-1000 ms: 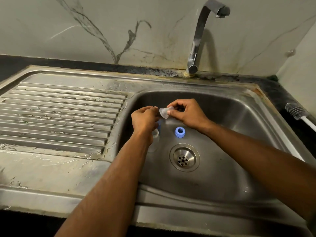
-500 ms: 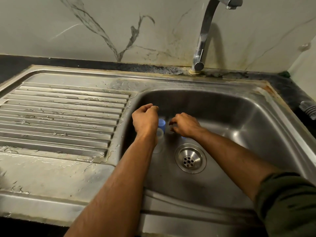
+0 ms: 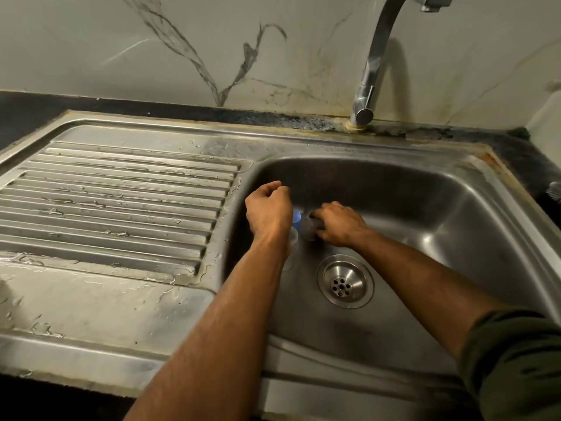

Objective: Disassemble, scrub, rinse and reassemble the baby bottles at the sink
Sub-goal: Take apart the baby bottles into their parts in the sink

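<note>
A dark green sleeve (image 3: pixel 513 360) covered the right arm near the camera. Past it sat the round drain (image 3: pixel 345 281) in the bottom of the wet metal sink (image 3: pixel 455 238). Just behind the drain, the right hand (image 3: pixel 340 224) curled around a clear bottle part (image 3: pixel 309 229) on the sink floor. The left hand (image 3: pixel 268 209) was curled too, right beside it, but I could not tell what it held. A blue ring (image 3: pixel 297 218) peeked out between the hands. The tap (image 3: pixel 376 59) stood at the back.
</note>
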